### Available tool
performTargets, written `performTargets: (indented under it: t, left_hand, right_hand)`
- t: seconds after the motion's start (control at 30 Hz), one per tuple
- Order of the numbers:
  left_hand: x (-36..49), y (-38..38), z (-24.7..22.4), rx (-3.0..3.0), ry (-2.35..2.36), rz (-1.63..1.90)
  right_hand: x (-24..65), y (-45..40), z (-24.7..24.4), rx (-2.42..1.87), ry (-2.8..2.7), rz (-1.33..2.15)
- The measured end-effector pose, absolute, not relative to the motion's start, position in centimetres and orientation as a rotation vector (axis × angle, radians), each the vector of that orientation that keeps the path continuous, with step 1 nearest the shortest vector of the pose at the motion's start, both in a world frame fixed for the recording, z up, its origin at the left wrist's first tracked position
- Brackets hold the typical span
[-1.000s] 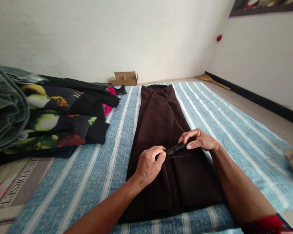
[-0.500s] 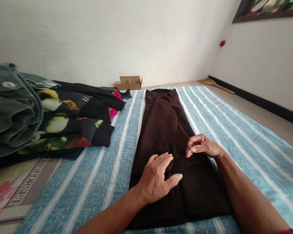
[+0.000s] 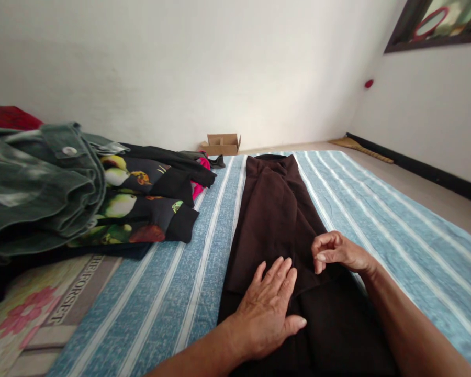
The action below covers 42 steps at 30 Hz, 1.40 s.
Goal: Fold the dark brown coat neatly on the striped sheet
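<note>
A long dark brown garment (image 3: pixel 270 209) lies folded lengthwise on a blue and white striped sheet (image 3: pixel 204 251), its nearer part almost black. My left hand (image 3: pixel 269 309) rests flat on the garment's near half with the fingers spread and the thumb pointing right. At the garment's right edge is my right hand (image 3: pixel 339 251), its fingers curled and the thumb near the index finger; no cloth shows between them. Whether its fingertips touch the fabric is unclear.
On the left is a heap of clothes: grey-green denim (image 3: pixel 39 183), a black fruit-print garment (image 3: pixel 141 209) and a red cloth (image 3: pixel 11 118). A small cardboard box (image 3: pixel 222 144) is by the wall. A straw broom (image 3: pixel 363 149) lies at the far right.
The view has shifted, so the scene appears further right and slightly lower. My left hand's fingers now lie flatter and more spread on the garment. My right hand keeps its curled shape.
</note>
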<state>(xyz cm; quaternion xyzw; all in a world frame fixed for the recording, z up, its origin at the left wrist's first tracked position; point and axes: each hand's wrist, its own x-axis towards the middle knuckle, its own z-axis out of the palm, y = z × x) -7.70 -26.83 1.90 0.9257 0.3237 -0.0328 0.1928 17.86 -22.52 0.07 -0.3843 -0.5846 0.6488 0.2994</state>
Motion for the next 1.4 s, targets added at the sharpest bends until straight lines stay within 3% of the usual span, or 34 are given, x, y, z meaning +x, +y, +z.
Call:
performTargets:
  t: [0.53,0.87,1.23,1.4]
  left_hand:
    - [-8.0,-26.5,1.2,2.622,1.138,0.597]
    - [-7.9,-26.0,1.0,2.635,1.288,0.302]
    - [-9.4,-24.0,1.3,2.449,1.111,0.741]
    - [-10.6,-22.9,2.7,2.352,0.985,0.623]
  right_hand:
    - [17.4,-22.3,-0.4,-1.032,-1.509,1.761]
    - [17.4,-22.4,-0.2,-1.049,-1.508,1.763]
    - [17.6,-22.6,0.1,-1.075,-1.494,1.739]
    - [17.7,-22.7,0.3,-1.092,-1.478,1.739]
